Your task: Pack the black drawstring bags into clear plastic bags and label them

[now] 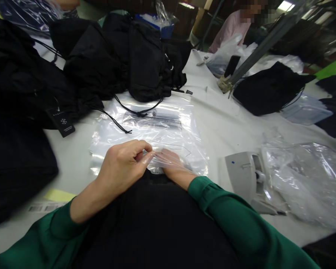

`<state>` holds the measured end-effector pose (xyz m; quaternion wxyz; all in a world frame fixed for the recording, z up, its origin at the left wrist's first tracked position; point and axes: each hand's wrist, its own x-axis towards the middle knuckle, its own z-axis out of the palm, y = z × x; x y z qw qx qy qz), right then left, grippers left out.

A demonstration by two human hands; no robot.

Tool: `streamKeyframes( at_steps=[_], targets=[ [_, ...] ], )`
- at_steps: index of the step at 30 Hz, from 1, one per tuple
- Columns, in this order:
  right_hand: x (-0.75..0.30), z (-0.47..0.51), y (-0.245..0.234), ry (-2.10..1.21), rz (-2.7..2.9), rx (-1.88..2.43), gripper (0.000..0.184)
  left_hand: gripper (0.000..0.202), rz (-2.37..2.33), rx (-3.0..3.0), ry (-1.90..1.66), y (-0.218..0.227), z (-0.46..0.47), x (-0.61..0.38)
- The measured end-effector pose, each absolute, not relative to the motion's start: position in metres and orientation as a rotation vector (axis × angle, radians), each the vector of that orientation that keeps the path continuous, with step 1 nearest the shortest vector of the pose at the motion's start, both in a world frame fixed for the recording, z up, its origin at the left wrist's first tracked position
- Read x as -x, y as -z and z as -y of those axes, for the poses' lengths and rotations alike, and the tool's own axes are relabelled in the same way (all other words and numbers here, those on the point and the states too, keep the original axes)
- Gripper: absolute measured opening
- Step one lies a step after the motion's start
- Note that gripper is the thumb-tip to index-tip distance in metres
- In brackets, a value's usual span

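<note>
Opening a clear bag [156,134], it seems.
It lies in front of the black bags [148,56]. Left hand [124,160] pinches its edge; right hand [172,162], under it, can't be told. Next needs a soft pull.

Pouches [147,61] behind plastic bags [168,132], perhaps overlapping.

"What are the bags [156,132] made of?"
"Thin clear plastic, glossy and creased."
"And the pouches [145,58]?"
"Black cloth, matt, softly wrinkled."
"The dispenser [240,172]?"
"Grey, smooth, like hard plastic."
"The sleeves [229,213]?"
"Green cloth, smooth, with a faint sheen."
"The post [264,45]?"
"Dull, metal-looking."
</note>
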<state>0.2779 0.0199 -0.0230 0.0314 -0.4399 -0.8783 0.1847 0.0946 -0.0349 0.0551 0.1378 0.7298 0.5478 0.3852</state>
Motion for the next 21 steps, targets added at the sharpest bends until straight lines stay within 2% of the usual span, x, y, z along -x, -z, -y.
streamKeyframes(
  at_steps=[4,12,15,18,21],
  targets=[
    [-0.282,-0.019,0.011,-0.541,2.739,1.419,0.019,0.010,-1.580,-2.118,-1.078,-0.056,0.036,-0.091],
    [-0.296,0.067,-0.063,-0.568,2.795,1.024,0.016,0.011,-1.471,-2.139,-1.041,-0.071,0.046,-0.085],
    [-0.304,0.084,-0.057,-0.662,2.755,1.021,0.018,0.010,-1.436,-2.086,-1.029,-0.072,0.048,-0.085],
    [-0.310,0.072,-0.039,-0.609,2.657,1.164,0.017,0.009,-1.427,-2.051,-1.017,-0.072,0.047,-0.087],
    [-0.309,0.045,-0.023,-0.569,2.710,1.094,0.021,0.010,-1.399,-2.056,-0.983,-0.070,0.046,-0.092]
  ],
)
